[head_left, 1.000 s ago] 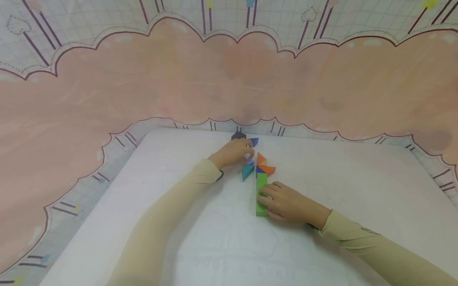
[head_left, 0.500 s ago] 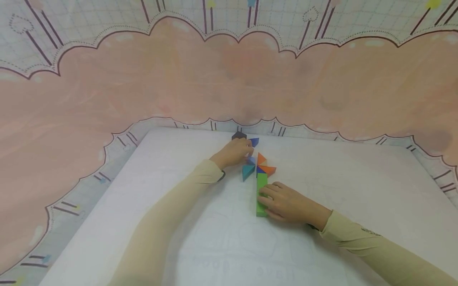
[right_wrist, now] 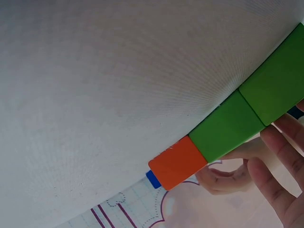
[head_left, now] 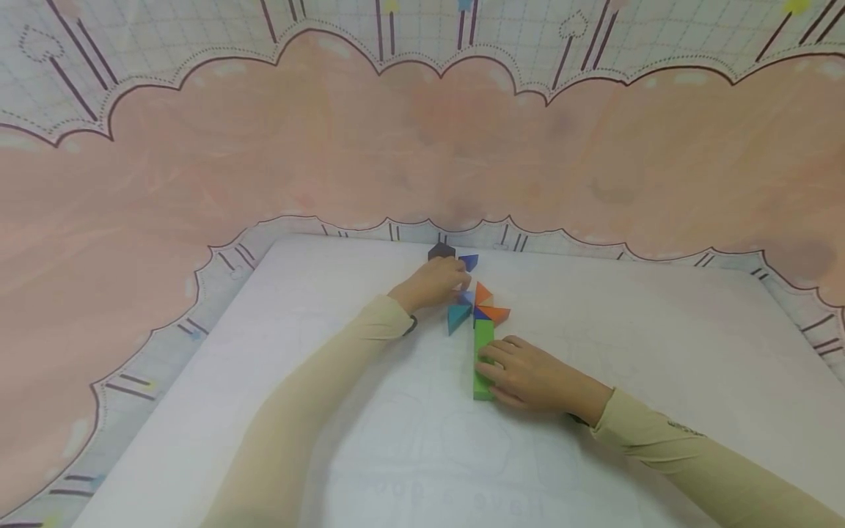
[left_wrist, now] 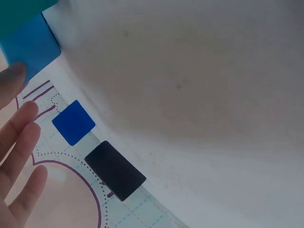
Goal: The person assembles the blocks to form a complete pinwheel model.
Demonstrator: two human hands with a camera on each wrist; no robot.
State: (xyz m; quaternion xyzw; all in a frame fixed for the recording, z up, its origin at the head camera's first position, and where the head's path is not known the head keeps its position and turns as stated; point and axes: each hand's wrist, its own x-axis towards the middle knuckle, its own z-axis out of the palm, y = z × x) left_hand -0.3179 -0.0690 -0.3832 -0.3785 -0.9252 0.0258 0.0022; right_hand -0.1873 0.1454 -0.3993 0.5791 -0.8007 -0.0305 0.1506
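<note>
My left hand (head_left: pixel 430 283) is at the far part of the white surface. In the left wrist view its thumb touches a light blue block (left_wrist: pixel 35 50), and the other fingers are spread apart from it. That light blue triangular block (head_left: pixel 466 298) lies by a teal triangular block (head_left: pixel 458 317) and two orange triangular ones. A dark blue block (head_left: pixel 483 314) shows between these and the green blocks (head_left: pixel 484 331), which lie in a line toward me. My right hand (head_left: pixel 531 374) rests its fingers over the green blocks. In the right wrist view these fingers (right_wrist: pixel 268 183) are nearly straight beside them.
A black block (head_left: pixel 441 251) and a dark blue triangular block (head_left: pixel 469 262) stand near the far edge, just past the left hand. Behind rises a pink and white patterned cloth (head_left: pixel 422 147). An orange block (right_wrist: pixel 178 163) borders the green ones in the right wrist view.
My left hand has shifted slightly right, and the light blue block has slid a little right toward the orange blocks. The right hand and green blocks have stayed put.
</note>
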